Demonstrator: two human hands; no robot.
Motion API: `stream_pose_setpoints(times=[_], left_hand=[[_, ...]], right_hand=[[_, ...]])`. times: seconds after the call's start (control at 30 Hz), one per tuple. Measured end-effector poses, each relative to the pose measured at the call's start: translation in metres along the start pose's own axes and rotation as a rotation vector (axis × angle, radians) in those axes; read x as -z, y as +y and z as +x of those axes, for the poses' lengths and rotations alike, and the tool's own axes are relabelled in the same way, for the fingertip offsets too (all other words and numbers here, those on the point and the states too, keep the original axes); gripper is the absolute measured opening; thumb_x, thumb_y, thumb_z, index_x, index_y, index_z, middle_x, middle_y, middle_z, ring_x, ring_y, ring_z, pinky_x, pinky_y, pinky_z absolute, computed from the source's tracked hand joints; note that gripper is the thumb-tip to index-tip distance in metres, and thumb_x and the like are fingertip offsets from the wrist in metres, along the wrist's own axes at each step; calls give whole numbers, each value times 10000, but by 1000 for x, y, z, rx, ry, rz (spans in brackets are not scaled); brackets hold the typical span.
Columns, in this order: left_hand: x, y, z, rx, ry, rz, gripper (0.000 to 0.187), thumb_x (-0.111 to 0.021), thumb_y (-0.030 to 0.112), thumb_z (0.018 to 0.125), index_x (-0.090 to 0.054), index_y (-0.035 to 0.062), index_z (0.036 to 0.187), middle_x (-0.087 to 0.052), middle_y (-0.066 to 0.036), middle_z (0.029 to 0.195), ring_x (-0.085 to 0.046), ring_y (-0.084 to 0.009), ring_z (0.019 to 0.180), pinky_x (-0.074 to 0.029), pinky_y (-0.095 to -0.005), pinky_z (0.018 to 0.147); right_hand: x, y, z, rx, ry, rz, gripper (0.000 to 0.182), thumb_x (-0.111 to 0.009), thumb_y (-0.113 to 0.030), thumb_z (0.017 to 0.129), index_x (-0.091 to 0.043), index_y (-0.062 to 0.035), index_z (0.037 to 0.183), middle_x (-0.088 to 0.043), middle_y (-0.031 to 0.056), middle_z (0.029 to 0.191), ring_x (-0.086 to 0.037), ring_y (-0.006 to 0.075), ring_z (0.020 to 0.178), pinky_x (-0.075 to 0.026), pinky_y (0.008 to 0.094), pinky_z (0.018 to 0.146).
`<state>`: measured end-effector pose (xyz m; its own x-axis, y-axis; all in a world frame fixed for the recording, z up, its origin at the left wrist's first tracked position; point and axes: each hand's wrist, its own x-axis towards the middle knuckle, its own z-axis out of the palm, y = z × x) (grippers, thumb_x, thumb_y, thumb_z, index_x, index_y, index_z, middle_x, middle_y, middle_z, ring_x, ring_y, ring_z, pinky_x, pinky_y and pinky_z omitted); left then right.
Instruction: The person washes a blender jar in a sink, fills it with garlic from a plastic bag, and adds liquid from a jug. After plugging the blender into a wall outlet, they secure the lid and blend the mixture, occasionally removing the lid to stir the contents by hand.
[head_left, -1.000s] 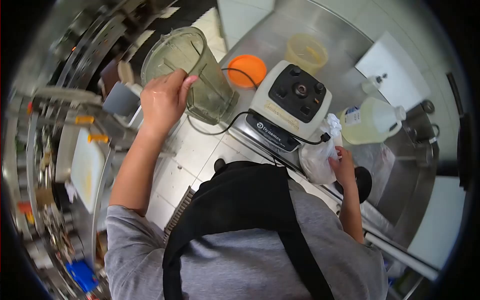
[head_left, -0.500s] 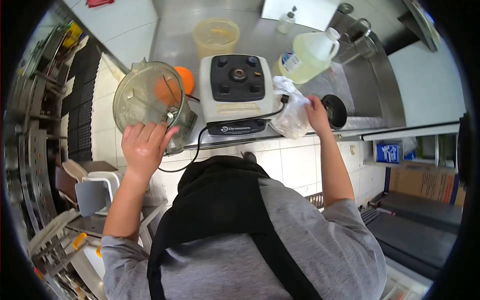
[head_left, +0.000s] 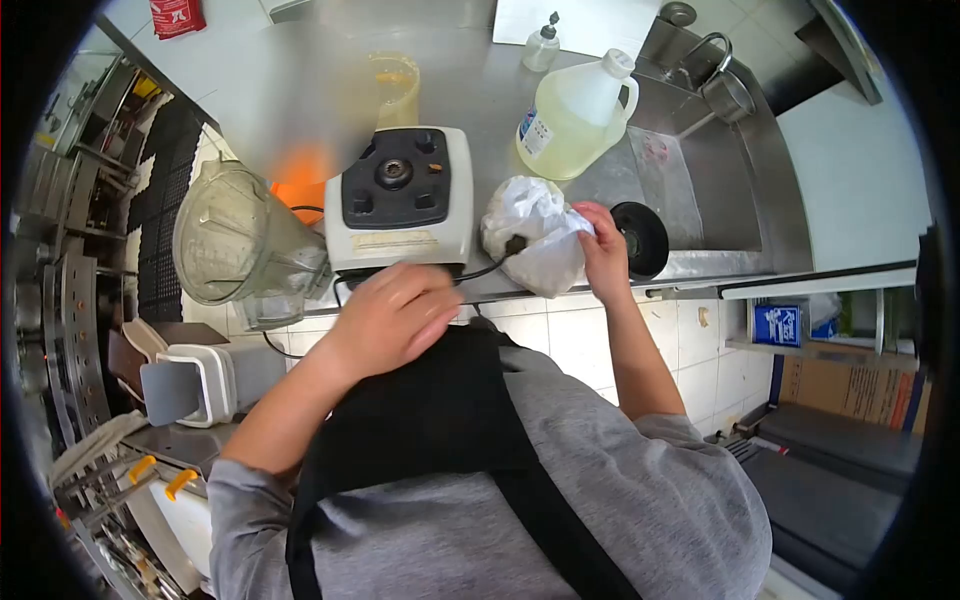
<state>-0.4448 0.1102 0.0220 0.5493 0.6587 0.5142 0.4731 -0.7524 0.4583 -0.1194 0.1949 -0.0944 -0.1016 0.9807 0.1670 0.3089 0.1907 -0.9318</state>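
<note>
Plastic bag [head_left: 540,265], white and knotted or bunched on top, was at the front edge of the metal counter [head_left: 465,90] in the head view, between the blender base [head_left: 455,190] and a black round part [head_left: 641,240]. Right hand [head_left: 606,250] was clamped on the bag's right side, thumb and fingers together on the plastic. Left hand [head_left: 400,310] was in front of the blender base, near the black cord [head_left: 485,270], fingers close together and a bit curled, slightly blurred; palm was hidden, so could not tell whether it was closed on anything. Plug [head_left: 515,244] on the cord's end lay against the front of the plastic bag.

Blender jar [head_left: 225,235], cloudy and greenish, was left of the base at the counter's corner, its mouth toward the camera. Orange lid [head_left: 298,190] was between jar and base, partly behind a grey blur. Yellowish tub [head_left: 397,95] was behind the base. Big jug [head_left: 570,120] with pale yellow liquid stood behind the bag; small pump bottle [head_left: 541,50] stood farther back. Metal pot [head_left: 728,97] was by the faucet [head_left: 715,45], over the sink [head_left: 725,170] at right.
</note>
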Motion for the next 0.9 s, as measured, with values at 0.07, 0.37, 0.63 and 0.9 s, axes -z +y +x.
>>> stream_pose_setpoints(times=[0.07,0.37,0.63,0.9], left_hand=[[-43,-6,35,132,-7,-100,360,-723,51,726,-601,40,1065,-578,-133,1092,-561,-321,1011,-476,-369,852],[-161,-49,117,193,-491,283,685,-724,99,712,-466,132,1346,-436,-176,1382,-416,-359,1277,-392,-400,1028],[-160,-43,142,651,-255,-268,285,-657,-25,704,-620,16,984,-652,-138,915,-638,-258,861,-483,-308,792],[-148,-36,117,288,-141,-85,341,-712,31,694,-637,45,1027,-613,-85,933,-596,-272,900,-462,-365,837]], right_hand=[[5,1,-7,80,9,190,223,-506,87,839,-608,3,1018,-584,111,1151,-534,205,1117,-410,314,947],[62,16,-14,209,-325,-156,296,-551,69,763,-576,-12,1046,-600,144,1075,-570,324,993,-458,381,851],[30,18,16,-10,-263,-160,387,-730,-253,752,-638,-75,1083,-556,197,1134,-563,308,1032,-440,427,797],[27,16,10,307,-15,132,251,-596,76,770,-646,6,1006,-611,156,1040,-570,237,1010,-431,327,890]])
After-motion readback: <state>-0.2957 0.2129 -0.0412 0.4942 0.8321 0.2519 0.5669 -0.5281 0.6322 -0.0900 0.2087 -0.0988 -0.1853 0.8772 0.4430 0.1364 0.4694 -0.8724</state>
